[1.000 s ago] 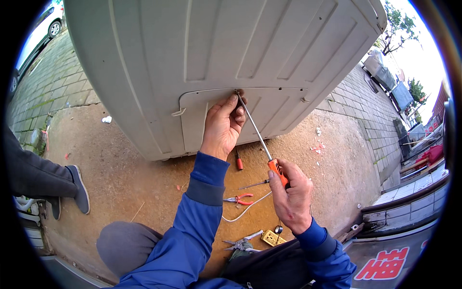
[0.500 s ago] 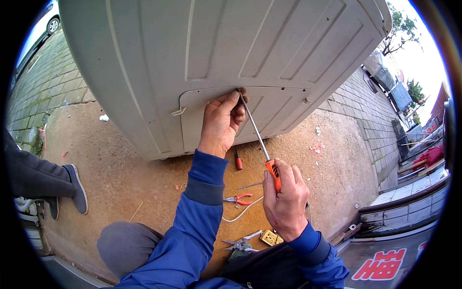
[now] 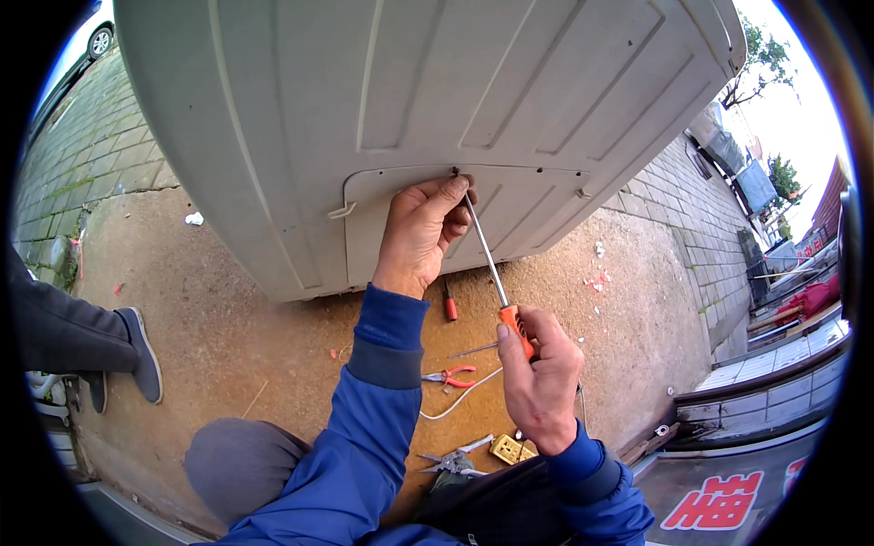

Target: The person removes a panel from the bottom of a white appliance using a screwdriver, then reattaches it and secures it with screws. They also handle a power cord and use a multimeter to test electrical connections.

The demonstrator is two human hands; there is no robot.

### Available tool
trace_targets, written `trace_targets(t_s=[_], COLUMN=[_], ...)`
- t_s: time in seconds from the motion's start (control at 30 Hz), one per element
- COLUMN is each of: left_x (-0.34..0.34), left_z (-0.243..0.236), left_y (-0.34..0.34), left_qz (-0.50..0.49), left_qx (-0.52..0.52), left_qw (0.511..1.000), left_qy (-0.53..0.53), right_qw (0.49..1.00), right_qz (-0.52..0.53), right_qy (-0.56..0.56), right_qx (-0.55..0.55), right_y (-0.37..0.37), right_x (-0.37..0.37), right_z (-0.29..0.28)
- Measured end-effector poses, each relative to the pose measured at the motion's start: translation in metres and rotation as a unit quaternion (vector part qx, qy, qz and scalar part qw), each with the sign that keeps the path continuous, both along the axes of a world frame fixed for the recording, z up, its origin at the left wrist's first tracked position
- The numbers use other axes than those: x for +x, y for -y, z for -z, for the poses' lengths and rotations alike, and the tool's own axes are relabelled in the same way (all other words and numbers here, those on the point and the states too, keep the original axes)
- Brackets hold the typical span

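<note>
Screwdriver, orange-handled, steel-shafted (image 3: 495,282), fills the closed right hand (image 3: 544,384); the left hand (image 3: 419,229), fingers curled at its tip, has an unclear hold. The grey ribbed metal panel (image 3: 363,241) sits in place, its far-edge fixings (image 3: 540,170) apparently unfinished.

Place: outdoors, streetside | brick paving (image 3: 96,150) | car (image 3: 100,42) | tree (image 3: 763,62) | bright sky (image 3: 810,68)
</note>
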State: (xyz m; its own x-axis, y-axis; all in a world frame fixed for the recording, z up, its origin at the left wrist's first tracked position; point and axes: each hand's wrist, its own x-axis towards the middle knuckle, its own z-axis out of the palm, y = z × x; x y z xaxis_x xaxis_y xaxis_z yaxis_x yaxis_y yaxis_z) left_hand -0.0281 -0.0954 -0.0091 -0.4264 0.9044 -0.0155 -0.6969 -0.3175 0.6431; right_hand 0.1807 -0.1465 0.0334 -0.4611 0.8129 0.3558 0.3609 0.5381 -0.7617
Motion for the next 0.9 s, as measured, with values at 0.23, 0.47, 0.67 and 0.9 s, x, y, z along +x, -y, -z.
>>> trace_targets(t_s=[0.23,0.47,0.67,0.9], left_x=[0.003,0.003,0.009,0.011], left_z=[0.009,0.006,0.009,0.006], left_y=[-0.007,-0.009,-0.013,-0.013], left_qz=[0.004,-0.016,-0.037,-0.055], left_qx=[0.045,0.042,0.037,0.034], left_qw=[0.998,0.997,0.997,0.995], left_qy=[0.05,0.062,0.064,0.082], right_qw=[0.962,0.801,0.893,0.986], right_qz=[-0.016,-0.061,-0.03,0.016], right_qy=[-0.07,-0.25,-0.141,0.068], right_qx=[-0.262,-0.541,-0.426,-0.15], right_y=[0.002,0.008,0.01,0.006], right_x=[0.004,0.007,0.004,0.012], right_z=[-0.011,-0.028,-0.026,-0.013])
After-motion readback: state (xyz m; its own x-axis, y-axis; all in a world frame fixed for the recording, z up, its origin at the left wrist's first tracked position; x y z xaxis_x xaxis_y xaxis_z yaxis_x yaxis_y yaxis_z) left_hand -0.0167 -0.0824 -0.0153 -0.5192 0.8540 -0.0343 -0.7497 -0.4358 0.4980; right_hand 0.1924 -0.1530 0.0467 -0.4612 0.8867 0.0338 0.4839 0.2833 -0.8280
